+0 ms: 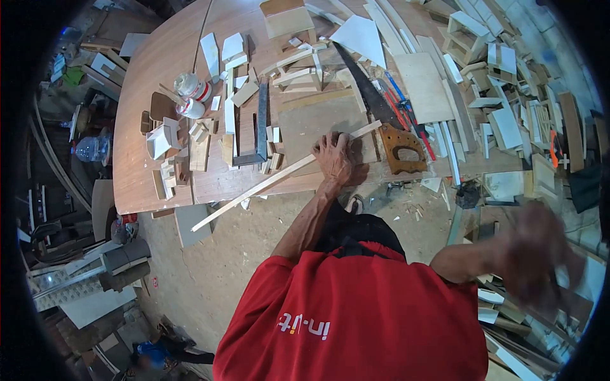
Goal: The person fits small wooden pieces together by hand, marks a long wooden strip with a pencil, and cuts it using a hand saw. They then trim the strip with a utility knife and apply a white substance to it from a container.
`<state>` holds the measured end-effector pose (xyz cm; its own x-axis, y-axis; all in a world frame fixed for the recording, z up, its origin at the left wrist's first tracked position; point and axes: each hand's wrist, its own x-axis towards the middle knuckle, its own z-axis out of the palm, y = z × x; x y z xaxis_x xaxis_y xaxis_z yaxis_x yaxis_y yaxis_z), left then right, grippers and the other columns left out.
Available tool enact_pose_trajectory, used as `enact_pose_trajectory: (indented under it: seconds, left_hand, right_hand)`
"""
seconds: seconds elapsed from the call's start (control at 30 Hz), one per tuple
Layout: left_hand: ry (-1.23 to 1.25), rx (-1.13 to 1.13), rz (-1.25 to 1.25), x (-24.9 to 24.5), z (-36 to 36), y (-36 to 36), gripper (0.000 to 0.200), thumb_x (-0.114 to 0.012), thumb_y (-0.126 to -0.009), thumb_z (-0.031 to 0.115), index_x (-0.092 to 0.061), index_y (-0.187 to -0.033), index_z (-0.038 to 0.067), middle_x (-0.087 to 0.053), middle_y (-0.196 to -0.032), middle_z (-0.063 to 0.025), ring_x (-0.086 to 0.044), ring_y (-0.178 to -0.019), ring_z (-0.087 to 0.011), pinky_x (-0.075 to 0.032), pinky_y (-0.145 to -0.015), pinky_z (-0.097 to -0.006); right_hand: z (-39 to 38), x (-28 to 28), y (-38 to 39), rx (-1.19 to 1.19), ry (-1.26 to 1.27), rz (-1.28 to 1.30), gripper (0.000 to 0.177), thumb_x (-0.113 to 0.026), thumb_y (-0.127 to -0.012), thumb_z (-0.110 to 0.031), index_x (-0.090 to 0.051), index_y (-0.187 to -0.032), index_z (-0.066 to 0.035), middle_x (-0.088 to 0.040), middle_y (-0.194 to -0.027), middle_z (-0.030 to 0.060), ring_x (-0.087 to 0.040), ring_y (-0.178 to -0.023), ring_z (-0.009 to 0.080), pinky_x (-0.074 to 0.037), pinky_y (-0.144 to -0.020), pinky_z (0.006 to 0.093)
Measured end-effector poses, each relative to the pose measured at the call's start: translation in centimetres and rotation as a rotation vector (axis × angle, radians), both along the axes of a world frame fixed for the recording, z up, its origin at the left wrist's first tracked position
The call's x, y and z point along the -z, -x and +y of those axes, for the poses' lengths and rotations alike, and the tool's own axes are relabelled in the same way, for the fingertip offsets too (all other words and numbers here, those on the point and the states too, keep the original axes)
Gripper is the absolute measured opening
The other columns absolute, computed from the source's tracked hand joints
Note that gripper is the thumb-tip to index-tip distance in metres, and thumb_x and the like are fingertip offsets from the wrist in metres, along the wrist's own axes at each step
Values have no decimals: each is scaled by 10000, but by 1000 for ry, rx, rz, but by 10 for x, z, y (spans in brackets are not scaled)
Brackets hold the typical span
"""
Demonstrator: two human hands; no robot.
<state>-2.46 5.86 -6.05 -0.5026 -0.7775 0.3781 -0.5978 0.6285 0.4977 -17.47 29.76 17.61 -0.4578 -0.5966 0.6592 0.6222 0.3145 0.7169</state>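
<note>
My left hand (333, 155) is closed over a long, thin wooden strip (257, 188), with its fingers bent down around it. The strip slants across the near part of the table, and its left end sticks out past the edge. Under the hand lies a flat brown board (311, 124). Out to the right, above stacked wood scraps, my right hand (534, 254) is smeared by motion; whether anything is in it cannot be made out. A handsaw (401, 152) with a wooden handle rests near the strip's right end, its dark blade pointing away.
On the table (152, 117) are a dark metal square (262, 120), glue jars (190, 108), small wood blocks, a blue bar clamp (397, 92) and a pale panel (424, 86). Wooden frames (502, 60) pile up at right. Another person (159, 352) is at lower left.
</note>
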Motion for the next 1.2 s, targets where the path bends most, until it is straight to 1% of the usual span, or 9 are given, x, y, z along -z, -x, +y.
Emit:
enact_pose_trajectory:
  seconds: [0.07,0.1,0.5,0.73,0.83,0.9,0.97,1.03,1.2]
  left_hand:
    - [11,10,-5,2,1,-2,175,-576,-815,187,-621,-978,140,-538,-1029,-86,-483,-1012,-304,-305,-869,-480]
    - [5,11,0,2,1,-2,179,-579,-815,190,-620,-981,137,-535,-1028,-90,-481,-1009,-305,-305,-869,-479]
    - [22,36,24,-1,6,-3,163,-598,-806,195,-608,-955,128,-527,-996,-85,-481,-977,-299,-307,-830,-457]
    - [-7,27,-3,3,5,-4,217,-627,-768,201,-626,-978,144,-559,-1012,-67,-480,-1019,-294,-306,-860,-451]
    - [25,42,35,1,5,-4,176,-601,-791,189,-604,-956,127,-541,-1020,-89,-485,-1001,-306,-315,-849,-460]
    - [1,50,20,1,6,-5,207,-612,-776,188,-615,-977,138,-545,-1029,-79,-481,-1017,-302,-313,-858,-458]
    - [-20,47,4,0,5,-5,234,-624,-773,201,-629,-1003,155,-547,-1045,-68,-478,-1037,-295,-314,-868,-454]
    - [-27,48,9,0,5,-5,230,-623,-782,209,-630,-1007,158,-547,-1046,-68,-478,-1039,-293,-316,-869,-454]
    - [-4,51,-7,-2,6,-6,168,-581,-804,190,-615,-957,130,-553,-1008,-83,-482,-1011,-291,-309,-854,-446]
  right_hand:
    - [35,-63,9,1635,-507,759,198,-633,-836,-141,-689,-1016,-202,-566,-628,-108,-443,-468,-29,-188,-380,126]
    - [-56,-103,-29,1665,-269,883,197,-573,-867,-130,-683,-1030,-118,-632,-713,-52,-524,-495,24,-295,-363,165]
    - [-40,-131,-37,1601,-171,1341,268,-408,-931,-103,-365,-693,-221,-478,-553,-57,-417,-464,28,-152,-389,188]
    - [-29,-131,-28,1555,-28,1365,210,-372,-998,-146,-538,-870,-166,-594,-636,-11,-581,-545,69,-311,-375,165]
    - [60,-100,10,1577,-29,1464,368,-430,-950,-148,-282,-618,-209,-506,-550,2,-521,-490,92,-232,-349,209]
    - [149,-37,67,1687,-704,1746,224,-485,-942,-192,-401,-740,-145,-544,-640,10,-535,-571,108,-306,-461,240]
    - [-24,-17,23,1696,-1451,1928,171,-540,-934,-235,-520,-862,-81,-582,-731,19,-549,-652,125,-381,-572,271]
    - [-47,29,58,1554,-2279,1956,271,-594,-926,-278,-640,-984,-17,-620,-822,27,-563,-734,142,-455,-684,301]
    - [-95,162,71,1116,-2296,2551,214,-542,-930,-201,-621,-995,-13,-617,-895,162,-601,-842,344,-469,-765,407]
